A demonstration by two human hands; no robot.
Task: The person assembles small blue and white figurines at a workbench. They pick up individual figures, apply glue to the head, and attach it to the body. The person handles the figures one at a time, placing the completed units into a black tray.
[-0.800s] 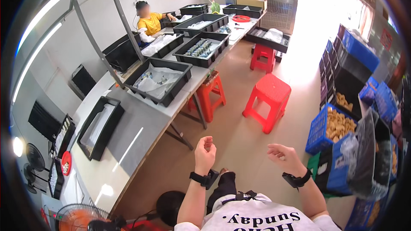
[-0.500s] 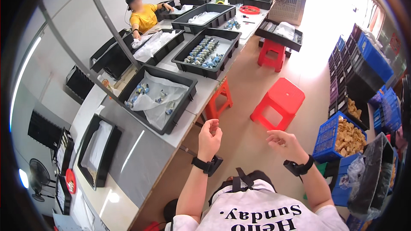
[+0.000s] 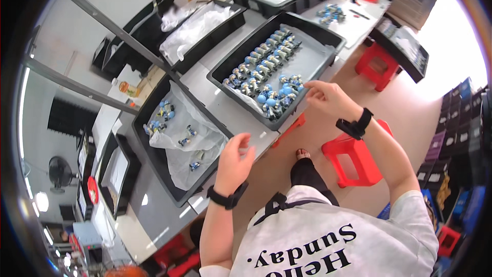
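We had the left hand (image 3: 233,160) raised with its fingers spread loosely apart, gripping nothing, hanging over the near rim of the dark tray (image 3: 154,169) lined with a crumpled clear plastic sheet (image 3: 182,141). Beyond those fingertips a few small blue-and-grey figurines (image 3: 160,118) lay scattered on the sheet, some tipped on their sides, none of them touching the hand. Our right hand (image 3: 328,100) was out over the near corner of the second dark tray (image 3: 328,51), thumb and forefinger drawn close together; whether anything sat pinched between them we couldn't tell. Just off its fingertips stood the nearest cluster of figurines (image 3: 279,92), rounded blue tops on pale bodies. Further from the hand, more of the same pieces stood upright in tidy rows (image 3: 264,59) running diagonally up the tray. Both wrists wore black bands. A red stool (image 3: 353,161) stood below the right forearm, and another red stool (image 3: 378,65) stood past the tray, well away from either hand
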